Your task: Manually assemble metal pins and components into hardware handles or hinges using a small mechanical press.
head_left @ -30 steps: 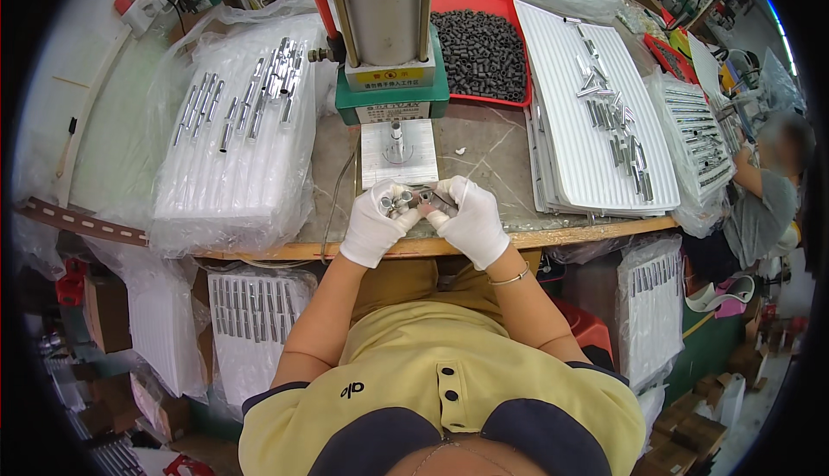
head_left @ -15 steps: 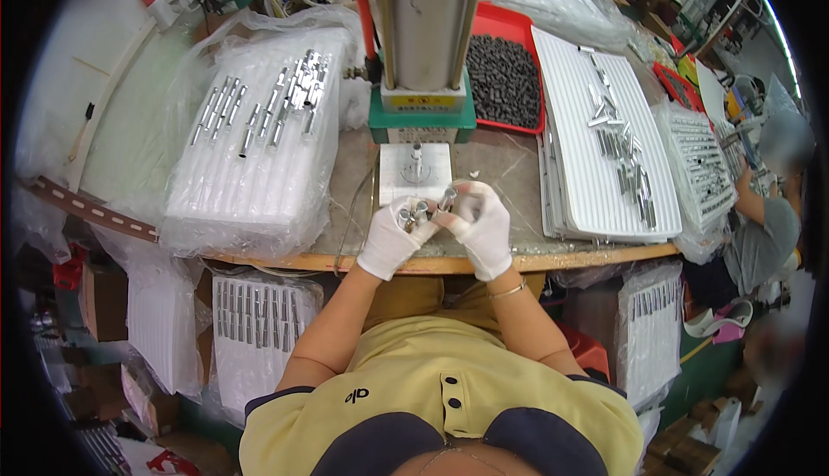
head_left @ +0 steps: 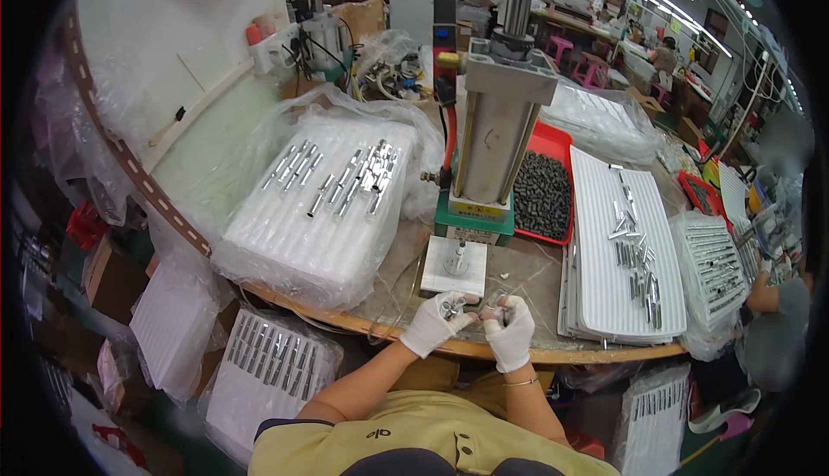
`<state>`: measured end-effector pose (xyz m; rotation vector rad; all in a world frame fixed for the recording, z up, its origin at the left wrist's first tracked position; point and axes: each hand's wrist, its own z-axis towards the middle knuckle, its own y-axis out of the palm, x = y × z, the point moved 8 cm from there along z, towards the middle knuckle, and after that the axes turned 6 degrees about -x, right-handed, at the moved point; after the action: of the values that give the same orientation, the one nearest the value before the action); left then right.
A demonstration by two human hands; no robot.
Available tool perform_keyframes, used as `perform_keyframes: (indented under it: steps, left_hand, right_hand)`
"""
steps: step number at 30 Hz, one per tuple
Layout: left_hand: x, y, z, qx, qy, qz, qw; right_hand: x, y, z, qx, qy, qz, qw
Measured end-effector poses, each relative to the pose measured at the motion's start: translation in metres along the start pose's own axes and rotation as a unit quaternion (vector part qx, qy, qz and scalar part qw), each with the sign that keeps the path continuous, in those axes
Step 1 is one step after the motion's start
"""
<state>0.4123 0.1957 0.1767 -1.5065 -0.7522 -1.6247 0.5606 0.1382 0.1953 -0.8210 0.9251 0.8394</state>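
My left hand [head_left: 429, 326], in a white glove with bare fingertips, is closed around a few short shiny metal tubes [head_left: 451, 307]. My right hand [head_left: 510, 336], gloved the same way, is closed with its fingertips around a small shiny metal piece [head_left: 495, 313], probably a tube, partly hidden by the fingers. The two hands are close together but apart, over the table's front edge. Just beyond them lies the white base plate [head_left: 440, 281] of a press, with an upright metal pin [head_left: 461, 253] on it. The press column [head_left: 494, 143] stands above a green block [head_left: 473, 223].
At left, a plastic-wrapped white foam stack [head_left: 285, 230] carries several metal tubes. A red tray [head_left: 563, 141] of small dark plugs stands behind a ribbed white tray [head_left: 596, 303] with scattered tubes. A co-worker's arm [head_left: 762, 295] is at far right. Wrapped tube packs [head_left: 259, 390] sit below the table.
The view has tilted up and shifted, so the table sits lower and more of the room shows. My hands have moved slightly apart, with the metal pieces still in them.
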Motion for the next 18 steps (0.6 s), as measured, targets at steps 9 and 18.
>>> perform_keyframes:
  steps: [9, 18]
  left_hand:
    - [-0.011, 0.011, -0.028, 0.077, 0.070, 0.209, 0.972]
    - [-0.016, 0.010, -0.047, 0.120, 0.160, 0.367, 0.908]
  right_hand:
    - [0.025, -0.021, -0.007, 0.050, -0.006, 0.002, 0.999]
    - [0.052, -0.022, -0.007, 0.077, -0.016, -0.055, 0.995]
